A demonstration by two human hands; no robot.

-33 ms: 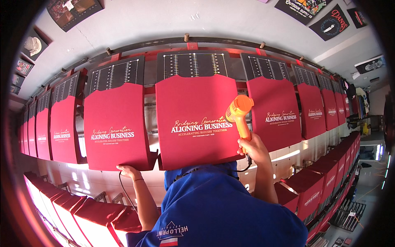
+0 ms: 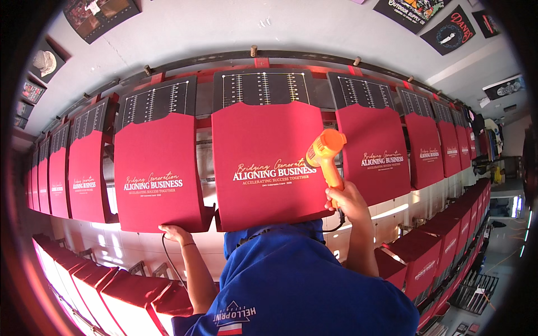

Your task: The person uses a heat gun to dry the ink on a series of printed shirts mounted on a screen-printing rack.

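My right hand (image 2: 349,203) is wrapped round the handle of an orange heat gun (image 2: 327,147). The gun's head is over the right side of the red shirt (image 2: 268,134) in front of me, partly covering the end of its white and gold print. Off to the left, my left hand (image 2: 177,234) is at the lower edge of the neighbouring red shirt (image 2: 157,210). A black cord (image 2: 171,260) runs down from its closed fingers, which are partly hidden. Both shirts are stretched over black boards marked with white scales.
More shirt-covered boards (image 2: 372,148) line the bench on both sides, backed by a dark rail (image 2: 291,54) with pegs. Another row of red shirts (image 2: 417,260) stands behind me. A slatted rack (image 2: 473,294) is at the lower right; prints hang on the wall.
The heat gun and my right hand have shifted very slightly, with the cord below the handle. My left hand stays where it was.
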